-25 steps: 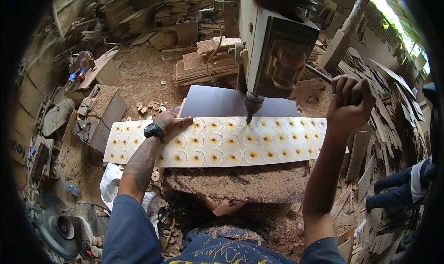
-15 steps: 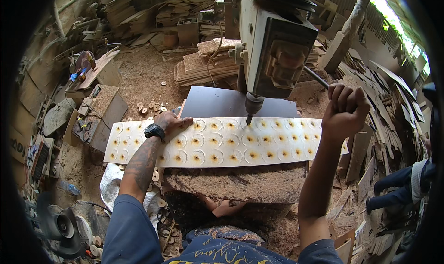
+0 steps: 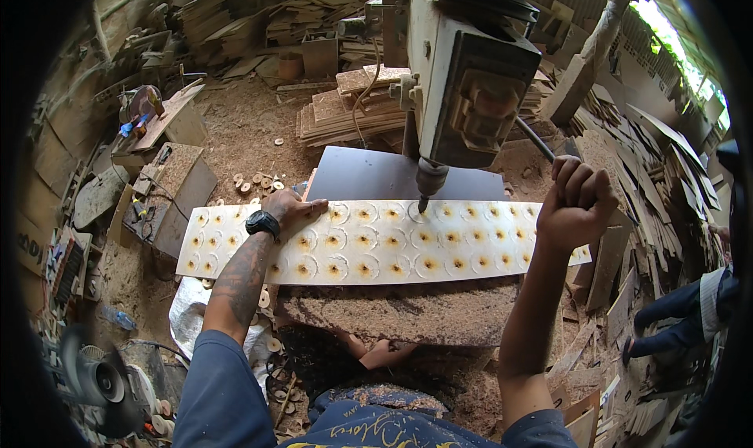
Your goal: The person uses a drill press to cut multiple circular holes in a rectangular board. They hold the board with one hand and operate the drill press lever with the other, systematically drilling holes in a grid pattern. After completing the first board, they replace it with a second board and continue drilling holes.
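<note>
A long pale wooden board (image 3: 345, 244) lies across the work table, covered in rows of cut rings with scorched brown centres. My left hand (image 3: 289, 211) grips its far edge left of the middle, fingers bent over the rim. My right hand (image 3: 579, 193) is closed around the feed lever (image 3: 535, 139) of a drill press (image 3: 471, 79). Below the press head, the drill chuck (image 3: 431, 179) holds a dark bit (image 3: 423, 204) that meets the board at a ring in the far row. The bit's tip is too small to judge its depth.
Behind the board lies a dark flat panel (image 3: 392, 173). The dusty table edge (image 3: 392, 315) is in front of me. Stacked boards (image 3: 337, 118) stand beyond, round wooden discs (image 3: 245, 187) lie at left, and a fan (image 3: 98, 377) is lower left. Someone's legs (image 3: 674, 318) show at right.
My right hand has come slightly down and toward me with the lever, and the chuck sits a little lower. My left hand and the board have stayed in place.
</note>
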Demonstrator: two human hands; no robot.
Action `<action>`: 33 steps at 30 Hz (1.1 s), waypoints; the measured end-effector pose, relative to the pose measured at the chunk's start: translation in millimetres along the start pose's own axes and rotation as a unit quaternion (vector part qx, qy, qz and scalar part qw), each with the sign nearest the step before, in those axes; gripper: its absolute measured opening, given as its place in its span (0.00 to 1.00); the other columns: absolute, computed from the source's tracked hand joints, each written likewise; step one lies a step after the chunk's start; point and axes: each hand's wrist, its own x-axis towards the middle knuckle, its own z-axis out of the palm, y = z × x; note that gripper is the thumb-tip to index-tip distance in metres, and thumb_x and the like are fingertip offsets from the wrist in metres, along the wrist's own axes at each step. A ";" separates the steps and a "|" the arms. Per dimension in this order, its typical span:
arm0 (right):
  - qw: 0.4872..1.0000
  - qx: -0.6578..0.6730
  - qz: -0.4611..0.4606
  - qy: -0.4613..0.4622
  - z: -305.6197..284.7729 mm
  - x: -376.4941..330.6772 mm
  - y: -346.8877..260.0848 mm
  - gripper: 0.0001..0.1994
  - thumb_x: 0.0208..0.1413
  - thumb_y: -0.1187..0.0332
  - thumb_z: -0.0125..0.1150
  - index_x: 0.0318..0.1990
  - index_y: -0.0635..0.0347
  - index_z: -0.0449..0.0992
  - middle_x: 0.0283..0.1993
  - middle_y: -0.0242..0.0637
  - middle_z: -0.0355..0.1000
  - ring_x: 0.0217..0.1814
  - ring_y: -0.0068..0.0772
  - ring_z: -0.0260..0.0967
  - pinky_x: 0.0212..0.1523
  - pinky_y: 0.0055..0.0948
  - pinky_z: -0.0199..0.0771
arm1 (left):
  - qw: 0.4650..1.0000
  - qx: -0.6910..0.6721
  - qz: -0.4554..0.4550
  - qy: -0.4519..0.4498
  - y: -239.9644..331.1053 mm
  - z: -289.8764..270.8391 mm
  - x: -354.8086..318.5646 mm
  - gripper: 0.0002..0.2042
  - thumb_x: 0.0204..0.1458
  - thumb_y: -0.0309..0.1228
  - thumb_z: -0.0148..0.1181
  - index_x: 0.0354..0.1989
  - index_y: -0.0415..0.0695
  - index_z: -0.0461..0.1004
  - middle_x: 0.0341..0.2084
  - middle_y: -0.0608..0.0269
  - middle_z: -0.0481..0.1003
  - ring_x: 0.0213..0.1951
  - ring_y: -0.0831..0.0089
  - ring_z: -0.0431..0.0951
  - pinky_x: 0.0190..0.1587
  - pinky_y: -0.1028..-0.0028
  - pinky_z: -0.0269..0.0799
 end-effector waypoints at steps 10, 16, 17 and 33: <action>1.000 0.003 -0.016 -0.001 -4.7 -16.3 4.8 0.22 0.66 0.65 0.39 0.17 0.52 0.47 0.14 0.30 0.42 0.19 0.27 0.37 0.32 0.36 0.58 | 0.999 0.016 -0.020 -0.046 5.5 -6.5 -2.5 0.46 0.37 0.81 0.56 0.31 0.41 0.85 0.28 0.47 0.83 0.34 0.56 0.84 0.39 0.63 0.78; 1.000 0.008 -0.029 -0.006 -8.0 -24.0 7.9 0.22 0.65 0.65 0.40 0.17 0.51 0.47 0.14 0.30 0.41 0.19 0.27 0.37 0.32 0.36 0.57 | 0.999 0.040 -0.010 -0.008 -11.2 10.2 15.1 0.46 0.38 0.83 0.53 0.24 0.43 0.84 0.23 0.50 0.82 0.30 0.58 0.83 0.36 0.61 0.75; 1.000 0.012 -0.028 -0.007 -8.8 -25.2 8.5 0.22 0.65 0.65 0.40 0.17 0.51 0.47 0.14 0.30 0.41 0.19 0.27 0.37 0.32 0.36 0.58 | 0.999 0.046 -0.003 0.004 -14.0 13.6 16.7 0.45 0.39 0.83 0.52 0.20 0.44 0.84 0.21 0.51 0.81 0.28 0.60 0.82 0.35 0.61 0.75; 0.998 0.032 -0.048 0.010 -10.9 -40.6 14.5 0.21 0.65 0.68 0.39 0.17 0.50 0.47 0.15 0.29 0.41 0.21 0.27 0.39 0.36 0.39 0.58 | 0.999 -0.034 -0.009 -0.015 -7.8 6.3 6.8 0.42 0.38 0.79 0.59 0.18 0.42 0.82 0.17 0.52 0.79 0.25 0.61 0.80 0.33 0.62 0.73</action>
